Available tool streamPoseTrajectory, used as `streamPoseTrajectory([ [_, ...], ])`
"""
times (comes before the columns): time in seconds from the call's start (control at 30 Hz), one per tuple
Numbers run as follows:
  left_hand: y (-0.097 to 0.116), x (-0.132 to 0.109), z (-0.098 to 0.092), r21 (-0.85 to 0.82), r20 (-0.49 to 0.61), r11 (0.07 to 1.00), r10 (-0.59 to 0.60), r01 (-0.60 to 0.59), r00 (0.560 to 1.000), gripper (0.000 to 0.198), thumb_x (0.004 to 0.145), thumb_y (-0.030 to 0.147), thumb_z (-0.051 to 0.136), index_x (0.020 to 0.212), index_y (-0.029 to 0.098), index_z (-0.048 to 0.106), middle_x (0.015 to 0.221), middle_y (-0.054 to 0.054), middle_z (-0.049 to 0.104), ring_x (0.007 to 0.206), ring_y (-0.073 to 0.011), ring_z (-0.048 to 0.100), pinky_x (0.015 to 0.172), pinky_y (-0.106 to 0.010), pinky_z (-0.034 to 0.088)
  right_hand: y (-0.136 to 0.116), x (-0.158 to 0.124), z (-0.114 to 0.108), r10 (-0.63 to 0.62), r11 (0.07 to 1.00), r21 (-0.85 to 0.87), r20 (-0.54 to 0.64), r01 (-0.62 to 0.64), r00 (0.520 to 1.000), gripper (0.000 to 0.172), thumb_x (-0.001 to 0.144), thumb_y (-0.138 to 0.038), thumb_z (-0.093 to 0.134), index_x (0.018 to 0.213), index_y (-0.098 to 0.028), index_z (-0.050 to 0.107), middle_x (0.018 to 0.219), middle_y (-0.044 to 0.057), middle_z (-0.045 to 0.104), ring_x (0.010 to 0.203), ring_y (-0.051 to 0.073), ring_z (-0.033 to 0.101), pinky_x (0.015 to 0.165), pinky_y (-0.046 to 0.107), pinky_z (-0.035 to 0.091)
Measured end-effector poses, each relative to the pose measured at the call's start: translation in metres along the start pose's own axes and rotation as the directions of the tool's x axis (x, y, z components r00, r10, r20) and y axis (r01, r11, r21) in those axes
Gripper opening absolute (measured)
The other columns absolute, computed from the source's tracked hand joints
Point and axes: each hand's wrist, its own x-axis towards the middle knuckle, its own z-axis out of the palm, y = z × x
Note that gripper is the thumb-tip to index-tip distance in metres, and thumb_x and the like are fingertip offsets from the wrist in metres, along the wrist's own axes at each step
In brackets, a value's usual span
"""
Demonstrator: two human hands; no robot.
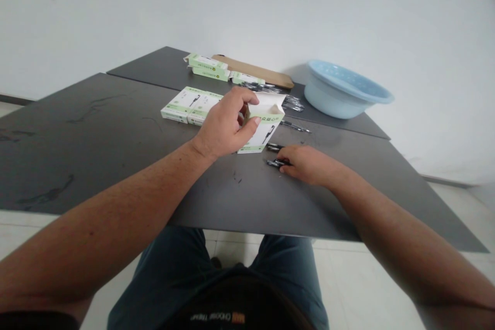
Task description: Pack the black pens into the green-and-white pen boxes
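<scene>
One open box in the left hand, pens at the right hand

The open box is at mid-table, its mouth facing upward. The left hand grasps its left side, thumb in front and fingers at the rim. Just right and nearer, the right hand's fingers curl down over the pens lying on the near tabletop; at least two show, and I cannot tell whether they are gripped or merely touched. Beyond that hand, at least one loose pen lies apart.

Left of the open box, at least two flat boxes lie side by side, partly hidden by the left hand. Behind is a pen pile, too overlapped to count. On the far tabletop are three more boxes: two stacked boxes and one single box to their right. Behind them lies one brown board; at far right sits one blue basin.
</scene>
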Motion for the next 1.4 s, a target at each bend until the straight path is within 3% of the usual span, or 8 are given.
streamPoseTrajectory([
  [0.2, 0.001, 0.0, -0.001, 0.018, 0.008, 1.0, -0.009, 0.009, 1.0, 0.03, 0.092, 0.021, 0.065, 0.121, 0.022, 0.057, 0.108, -0.005, 0.066, 0.085, -0.0176, 0.064, 0.074, -0.033, 0.062, 0.0, -0.031, -0.042, -0.029, 0.998, 0.042, -0.402, 0.05, 0.915, 0.013, 0.097, -0.027, 0.068, 0.104, -0.024, 0.078, 0.101, 0.008, 0.08, 0.094, 0.027, 0.074, 0.081, 0.04, 0.056],
  [0.4, -0.001, -0.001, 0.0, 0.001, 0.003, 1.0, -0.017, 0.017, 1.0, 0.031, 0.093, 0.022, 0.066, 0.122, 0.022, 0.058, 0.107, -0.004, 0.066, 0.086, -0.018, 0.066, 0.073, -0.034, 0.062, -0.043, -0.064, -0.125, 0.18, 0.926, 0.299, -0.887, 0.23, 0.426, 0.014, 0.1, -0.035, 0.074, 0.11, -0.026, 0.077, 0.07, -0.001, 0.066, 0.054, 0.017, 0.064, 0.049, 0.035, 0.046],
  [0.47, 0.0, -0.001, -0.001, 0.002, 0.008, 1.0, -0.021, 0.021, 1.0, 0.031, 0.093, 0.021, 0.066, 0.123, 0.022, 0.058, 0.105, -0.004, 0.065, 0.082, -0.0167, 0.066, 0.072, -0.033, 0.061, -0.057, -0.056, -0.137, 0.138, 0.865, 0.296, -0.917, 0.406, 0.375, 0.011, 0.1, -0.033, 0.076, 0.107, -0.024, 0.076, 0.076, -0.002, 0.064, 0.06, 0.015, 0.069, 0.049, 0.034, 0.049],
  [0.77, 0.0, 0.0, -0.002, 0.004, 0.017, 1.0, -0.001, 0.001, 1.0, 0.03, 0.094, 0.022, 0.067, 0.123, 0.022, 0.057, 0.107, -0.005, 0.068, 0.083, -0.0177, 0.066, 0.073, -0.035, 0.06, -0.046, 0.001, -0.122, 0.012, 0.892, 0.298, -0.768, 0.34, 0.64, 0.03, 0.102, -0.053, 0.074, 0.115, -0.026, 0.071, 0.078, -0.001, 0.072, 0.071, 0.02, 0.074, 0.069, 0.035, 0.059],
  [0.97, 0.0, 0.0, -0.001, -0.013, 0.01, 1.0, 0.021, -0.021, 1.0, 0.03, 0.094, 0.022, 0.066, 0.123, 0.021, 0.058, 0.111, -0.005, 0.068, 0.084, -0.0167, 0.067, 0.075, -0.034, 0.059, -0.049, 0.019, -0.118, -0.043, 0.959, 0.205, -0.57, 0.193, 0.82, 0.019, 0.093, -0.026, 0.076, 0.111, -0.022, 0.079, 0.083, 0.001, 0.079, 0.077, 0.022, 0.072, 0.075, 0.037, 0.056],
  [1.1, 0.0, 0.001, -0.001, -0.007, 0.017, 0.999, -0.042, 0.042, 0.999, 0.03, 0.095, 0.023, 0.066, 0.124, 0.021, 0.057, 0.106, -0.003, 0.066, 0.079, -0.0149, 0.064, 0.073, -0.032, 0.058, -0.051, 0.016, -0.12, 0.014, 0.975, 0.183, -0.612, 0.125, 0.79, 0.036, 0.086, -0.026, 0.081, 0.121, -0.023, 0.081, 0.105, 0.006, 0.083, 0.08, 0.023, 0.074, 0.079, 0.04, 0.059],
  [1.3, 0.0, 0.001, -0.002, 0.0, 0.024, 0.999, -0.042, 0.042, 0.999, 0.033, 0.094, 0.022, 0.065, 0.126, 0.02, 0.057, 0.105, -0.004, 0.065, 0.082, -0.0162, 0.065, 0.073, -0.032, 0.059, -0.033, -0.01, -0.099, 0.173, 0.945, 0.306, -0.769, 0.116, 0.616, 0.028, 0.096, -0.032, 0.068, 0.121, -0.021, 0.078, 0.099, 0.007, 0.081, 0.074, 0.022, 0.072, 0.07, 0.039, 0.058],
  [1.4, 0.001, 0.001, -0.001, 0.004, 0.017, 1.0, -0.026, 0.026, 1.0, 0.033, 0.093, 0.021, 0.065, 0.125, 0.02, 0.058, 0.106, -0.004, 0.065, 0.082, -0.0166, 0.065, 0.074, -0.033, 0.059, -0.014, -0.013, -0.08, 0.212, 0.967, 0.252, -0.678, -0.048, 0.704, 0.022, 0.096, -0.033, 0.068, 0.111, -0.022, 0.08, 0.093, 0.006, 0.081, 0.076, 0.023, 0.073, 0.072, 0.039, 0.057],
])
